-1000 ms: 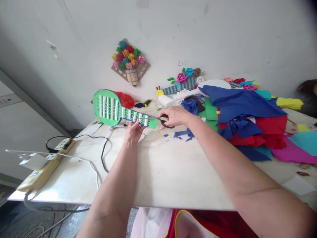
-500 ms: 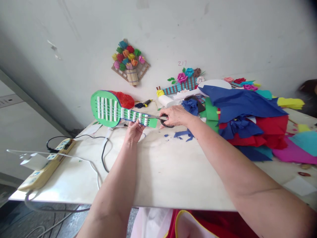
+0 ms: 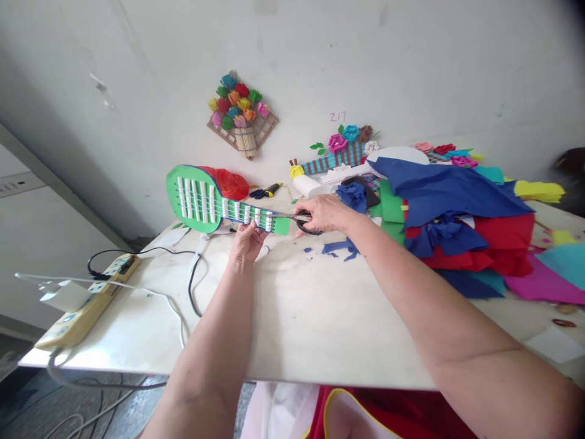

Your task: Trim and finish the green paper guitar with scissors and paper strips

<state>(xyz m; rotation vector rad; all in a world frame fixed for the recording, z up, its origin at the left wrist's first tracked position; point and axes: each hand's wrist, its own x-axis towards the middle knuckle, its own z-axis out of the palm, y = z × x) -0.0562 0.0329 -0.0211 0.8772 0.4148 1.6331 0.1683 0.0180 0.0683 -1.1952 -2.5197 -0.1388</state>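
Observation:
A green paper guitar [image 3: 172,194] with white rolled strips and thin strings is held up above the table. My left hand [image 3: 248,244] is closed around the underside of its neck, thumb on the front. In my right hand [image 3: 326,213] is a pair of scissors [image 3: 309,230], fingers through the dark handles. The scissor blades lie along the strings over the neck near its right end. Whether the blades touch a string I cannot tell.
A yellowish power strip [image 3: 86,308] with cables sits at the table's left. Blue paper scraps [image 3: 340,247] lie below my right hand. Crumpled coloured paper [image 3: 448,189] is heaped at right. Behind the guitar are a red bag [image 3: 231,183] and a yellow-black tool [image 3: 273,189].
The view has shifted very slightly. Both hands, the scissors and the guitar keep nearly the same places; the guitar's body seems tilted a touch.

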